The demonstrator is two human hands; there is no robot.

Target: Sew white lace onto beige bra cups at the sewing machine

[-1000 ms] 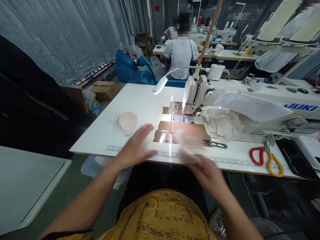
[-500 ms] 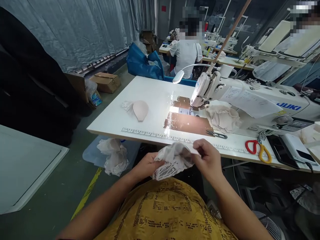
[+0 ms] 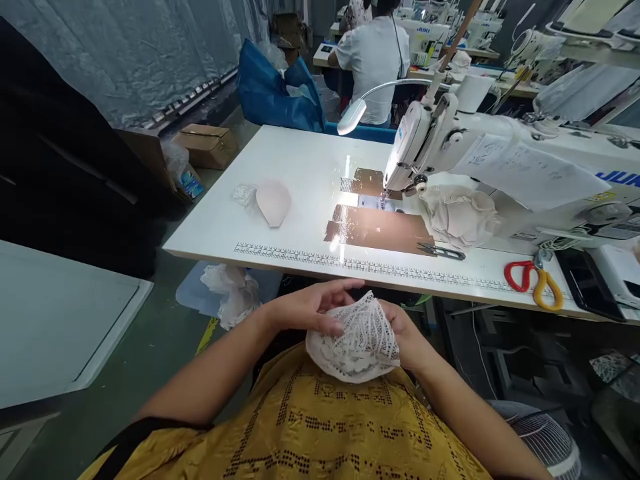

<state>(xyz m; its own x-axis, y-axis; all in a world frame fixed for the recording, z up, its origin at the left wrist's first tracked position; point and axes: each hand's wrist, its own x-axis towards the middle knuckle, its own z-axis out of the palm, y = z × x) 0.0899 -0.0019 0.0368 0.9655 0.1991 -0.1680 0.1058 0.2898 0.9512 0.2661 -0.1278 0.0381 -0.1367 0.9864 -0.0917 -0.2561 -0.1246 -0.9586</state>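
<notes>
A white lace bra cup [image 3: 361,341] is held in front of my waist, just below the table's front edge, its lace side facing me. My left hand [image 3: 311,308] grips it from the left, thumb across the lace and fingers reaching behind its top edge. On the other side my right hand [image 3: 406,335] has hold of the right edge, with its fingertips partly hidden behind the lace. Farther off on the table lies a smooth pale pink cup piece [image 3: 274,203], beside a small bit of lace [image 3: 245,195].
A white sewing machine [image 3: 453,143] with a lit lamp [image 3: 351,117] stands on the table [image 3: 305,157]. Pale fabric pieces [image 3: 463,213] lie by it. Thread snips [image 3: 441,251], red-and-yellow-handled scissors [image 3: 535,277] and a phone [image 3: 587,287] lie along the front. A co-worker [image 3: 373,63] sits beyond.
The bra cup has turned, from crumpled with its inside showing to spread with the lace toward me. My hands have come closer together around it. The camera view has shifted slightly.
</notes>
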